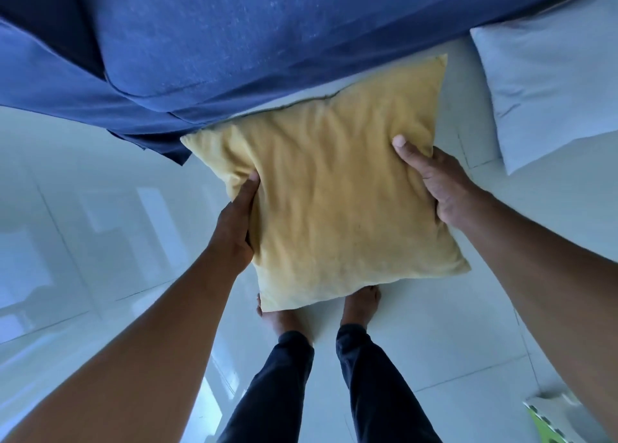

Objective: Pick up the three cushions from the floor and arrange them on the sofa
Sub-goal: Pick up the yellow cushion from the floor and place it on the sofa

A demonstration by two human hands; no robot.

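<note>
A yellow cushion (329, 188) hangs flat in front of me, above the floor and over my bare feet. My left hand (235, 223) grips its left edge, thumb on top. My right hand (431, 181) grips its right edge, thumb pressed into the fabric. The cushion's far corner reaches the front edge of the blue sofa (200, 41), which fills the top of the view. A pale blue-white cushion (548, 88) lies on the floor at the upper right, beside the sofa. No third cushion is visible.
Glossy white floor tiles (83, 242) spread to the left and below. My legs in dark trousers (294, 392) stand under the yellow cushion. A green and white object (558, 416) lies on the floor at the bottom right.
</note>
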